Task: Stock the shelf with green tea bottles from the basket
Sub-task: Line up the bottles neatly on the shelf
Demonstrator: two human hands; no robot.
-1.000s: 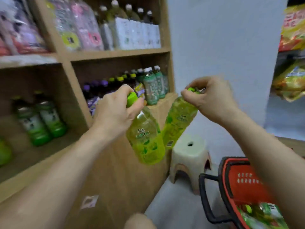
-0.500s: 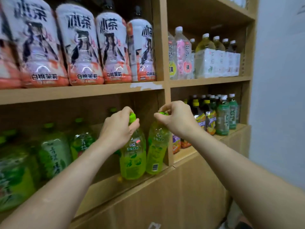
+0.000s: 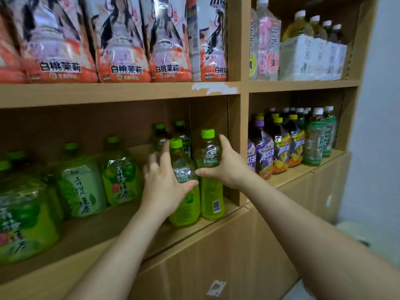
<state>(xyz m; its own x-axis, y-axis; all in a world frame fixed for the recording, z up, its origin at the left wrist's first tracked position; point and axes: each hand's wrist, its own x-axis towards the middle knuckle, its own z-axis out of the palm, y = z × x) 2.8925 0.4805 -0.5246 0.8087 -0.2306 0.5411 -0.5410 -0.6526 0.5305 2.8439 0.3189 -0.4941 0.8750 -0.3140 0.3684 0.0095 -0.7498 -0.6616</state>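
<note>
Btls [image 3: 186,211] now upright on shelf [image 3: 112,226]; L hand [image 3: 163,189] open, R hand [image 3: 226,167] grips right btl [image 3: 211,198].

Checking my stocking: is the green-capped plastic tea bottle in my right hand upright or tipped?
Upright: the green-capped plastic tea bottle stands base down on the wooden shelf, cap topmost.

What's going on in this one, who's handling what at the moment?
A person is stocking a light wooden shelf with bare hands. The right hand wraps the shoulder of a clear plastic green tea bottle with a lime-green cap. The left hand, fingers spread, touches a matching bottle just to its left, thumb across the front. Both bottles stand upright on the shelf board, side by side, against the right wall of that compartment.
</note>
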